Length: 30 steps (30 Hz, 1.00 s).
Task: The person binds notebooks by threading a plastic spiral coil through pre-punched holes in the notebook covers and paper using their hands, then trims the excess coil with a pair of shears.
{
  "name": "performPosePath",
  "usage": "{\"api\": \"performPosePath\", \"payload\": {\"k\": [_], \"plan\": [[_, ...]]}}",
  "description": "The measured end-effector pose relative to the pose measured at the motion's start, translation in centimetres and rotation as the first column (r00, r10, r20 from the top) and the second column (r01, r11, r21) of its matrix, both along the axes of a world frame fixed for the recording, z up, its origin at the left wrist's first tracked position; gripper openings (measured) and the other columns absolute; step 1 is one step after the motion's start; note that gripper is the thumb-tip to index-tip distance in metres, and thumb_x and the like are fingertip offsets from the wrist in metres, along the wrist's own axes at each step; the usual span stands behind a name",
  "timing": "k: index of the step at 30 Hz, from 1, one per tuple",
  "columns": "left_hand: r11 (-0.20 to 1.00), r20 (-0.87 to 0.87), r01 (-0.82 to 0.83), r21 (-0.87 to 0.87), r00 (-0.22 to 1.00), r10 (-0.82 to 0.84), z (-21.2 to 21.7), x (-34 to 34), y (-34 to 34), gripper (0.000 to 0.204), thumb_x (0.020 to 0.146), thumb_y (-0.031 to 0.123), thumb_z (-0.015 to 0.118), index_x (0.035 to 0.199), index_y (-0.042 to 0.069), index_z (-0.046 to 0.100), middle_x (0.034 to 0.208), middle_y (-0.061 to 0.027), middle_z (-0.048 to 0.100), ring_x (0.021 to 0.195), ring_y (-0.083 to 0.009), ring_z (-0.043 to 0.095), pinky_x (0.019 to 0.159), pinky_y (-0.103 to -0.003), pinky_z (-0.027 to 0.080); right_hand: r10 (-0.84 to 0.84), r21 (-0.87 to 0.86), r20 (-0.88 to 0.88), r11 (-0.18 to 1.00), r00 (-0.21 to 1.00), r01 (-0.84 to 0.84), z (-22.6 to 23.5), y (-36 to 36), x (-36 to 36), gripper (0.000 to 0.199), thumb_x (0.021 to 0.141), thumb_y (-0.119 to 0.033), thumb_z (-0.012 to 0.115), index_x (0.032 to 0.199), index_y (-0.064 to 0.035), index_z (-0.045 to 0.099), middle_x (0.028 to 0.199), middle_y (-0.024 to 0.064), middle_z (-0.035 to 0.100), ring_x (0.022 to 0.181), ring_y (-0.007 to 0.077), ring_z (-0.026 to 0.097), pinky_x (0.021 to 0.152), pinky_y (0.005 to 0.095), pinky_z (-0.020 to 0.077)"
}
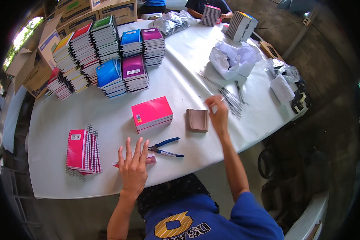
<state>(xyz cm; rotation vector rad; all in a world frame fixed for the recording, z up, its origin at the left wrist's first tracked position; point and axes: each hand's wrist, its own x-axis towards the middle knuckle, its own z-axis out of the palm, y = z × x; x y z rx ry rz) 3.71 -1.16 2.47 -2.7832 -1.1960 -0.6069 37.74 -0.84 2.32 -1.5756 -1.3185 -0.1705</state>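
Mostly notebooks on a white table (108, 116), with two hands at work among them.

Largest are the stacked spiral notebooks (104, 56) at the far left, then an unbound pink pad (152, 113) mid-table. The left hand (133, 166) lies flat, fingers spread and released, on a thin pink cover (151, 160) at the near edge, beside blue-handled pliers (166, 147). The right hand (217, 112) pinches a wire from the loose spiral coils (232, 102) farther right.
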Motion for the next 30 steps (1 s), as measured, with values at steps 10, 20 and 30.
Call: {"api": "performPosePath", "payload": {"k": [10,20,30], "plan": [[0.999,0.020,-0.003,-0.039,1.000,0.004,-0.2,0.7,-0.1,0.062,0.087,0.013,0.066,0.146,0.011,0.046,0.150,-0.0074,0.047,0.142,-0.0341,0.037,0.114,-0.054,0.027,-0.289,-0.274,0.682,0.751,0.672,0.601,-5.0,2.8,15.8,0.014,0.082,-0.001,0.056,0.093,-0.0017,0.064,0.103,0.0151,0.063,0.099,0.0308,0.060,0.084,0.0430,0.0464],[0.996,-0.031,-0.092,-0.005,0.995,0.092,-0.2,0.4,0.2,0.064,0.084,0.037,0.068,0.142,0.016,0.052,0.146,-0.0038,0.051,0.141,-0.0365,0.038,0.113,-0.058,0.026,0.308,-0.283,0.276,0.931,0.910,-0.230,3.9,-0.9,-1.5,0.021,0.082,-0.002,0.069,0.102,-0.0041,0.066,0.098,0.0100,0.060,0.092,0.0289,0.063,0.078,0.0414,0.0504],[0.997,0.029,-0.068,0.041,0.997,0.067,-0.8,0.1,0.7,0.061,0.085,0.035,0.068,0.143,0.024,0.052,0.142,0.0004,0.055,0.139,-0.0393,0.038,0.114,-0.059,0.023,0.396,-0.108,0.287,0.918,0.872,-0.381,-4.2,0.6,-0.2,0.023,0.086,0.002,0.065,0.108,-0.0039,0.062,0.103,0.0144,0.057,0.089,0.0309,0.061,0.077,0.0411,0.0500]]}}
